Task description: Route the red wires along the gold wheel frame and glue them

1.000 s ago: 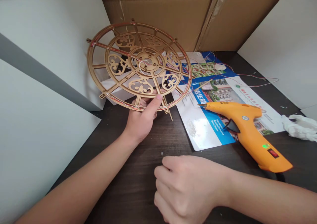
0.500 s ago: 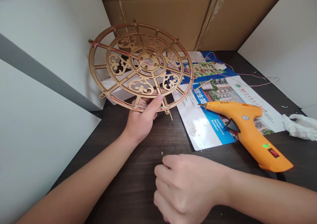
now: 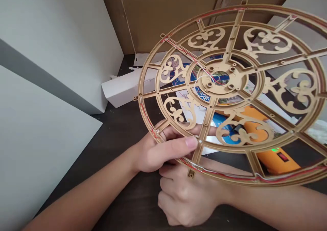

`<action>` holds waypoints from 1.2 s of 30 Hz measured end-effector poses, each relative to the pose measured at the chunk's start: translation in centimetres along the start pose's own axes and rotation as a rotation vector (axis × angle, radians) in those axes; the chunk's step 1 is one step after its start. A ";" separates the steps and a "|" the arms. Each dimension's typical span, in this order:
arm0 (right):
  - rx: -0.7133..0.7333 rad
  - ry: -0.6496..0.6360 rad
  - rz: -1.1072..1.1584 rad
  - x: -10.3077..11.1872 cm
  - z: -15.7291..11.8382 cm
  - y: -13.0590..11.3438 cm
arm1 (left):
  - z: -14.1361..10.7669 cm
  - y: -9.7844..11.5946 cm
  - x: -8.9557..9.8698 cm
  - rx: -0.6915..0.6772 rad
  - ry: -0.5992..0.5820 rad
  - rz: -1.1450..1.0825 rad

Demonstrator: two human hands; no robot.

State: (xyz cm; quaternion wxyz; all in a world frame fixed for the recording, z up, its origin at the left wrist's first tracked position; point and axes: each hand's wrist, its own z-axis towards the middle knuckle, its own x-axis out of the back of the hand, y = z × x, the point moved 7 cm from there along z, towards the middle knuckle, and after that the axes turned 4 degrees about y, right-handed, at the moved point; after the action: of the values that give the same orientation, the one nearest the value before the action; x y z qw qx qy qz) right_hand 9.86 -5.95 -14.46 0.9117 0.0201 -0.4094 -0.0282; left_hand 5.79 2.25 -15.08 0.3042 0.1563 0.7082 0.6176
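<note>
A large round gold lattice frame [image 3: 205,123] with scrollwork panels is tilted up in front of me, its right edge running out of view. Red and white wires run along its outer rim and one spoke to the hub. My left hand [image 3: 163,149] grips the lower left rim, thumb on the near face and fingers behind. Below the frame, my right hand [image 3: 184,197] rests on the dark table in a fist, back of the hand up; nothing shows in it. Through the openings I see an orange glue gun [image 3: 278,161], its green light lit, partly covered by the frame.
Printed brochures [image 3: 209,149] lie under the glue gun. A white box [image 3: 127,88] sits at the back left, beside grey-white panels [image 3: 51,36]. Cardboard [image 3: 166,23] stands at the back. Crumpled white tissue [image 3: 319,132] is at the right.
The gold frame has come nearer and moved right in my left hand, now covering much of the glue gun and brochures. My right fist has stayed about where it was.
</note>
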 end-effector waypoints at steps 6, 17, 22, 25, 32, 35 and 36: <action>-0.034 -0.024 0.007 -0.2 -0.4 0.1 | 0.2 0.3 0.0 -0.031 -0.010 0.012; -0.009 -0.115 0.016 -0.1 0.8 0.4 | 0.3 0.6 -0.6 -0.036 -0.134 0.092; -0.030 -0.145 0.061 -0.4 0.6 0.4 | 0.4 0.7 -0.4 -0.035 -0.093 0.056; -0.043 -0.150 0.077 -0.4 0.4 0.4 | 0.4 0.9 -0.6 -0.057 -0.106 0.038; -0.006 -0.186 0.072 -0.5 0.6 0.1 | 0.6 1.0 -0.9 -0.133 -0.134 0.001; 0.008 -0.215 0.072 -0.6 0.8 0.1 | 0.6 1.0 -0.9 -0.166 -0.151 0.022; 0.011 -0.218 0.075 -0.6 0.9 0.1 | 0.6 1.1 -0.9 -0.177 -0.160 0.031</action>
State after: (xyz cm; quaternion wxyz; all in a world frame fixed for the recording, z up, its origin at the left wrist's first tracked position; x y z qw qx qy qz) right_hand 8.86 -5.80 -14.30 0.8620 0.0065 -0.5069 0.0060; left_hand 6.72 2.41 -13.85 0.3627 0.1886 0.6220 0.6679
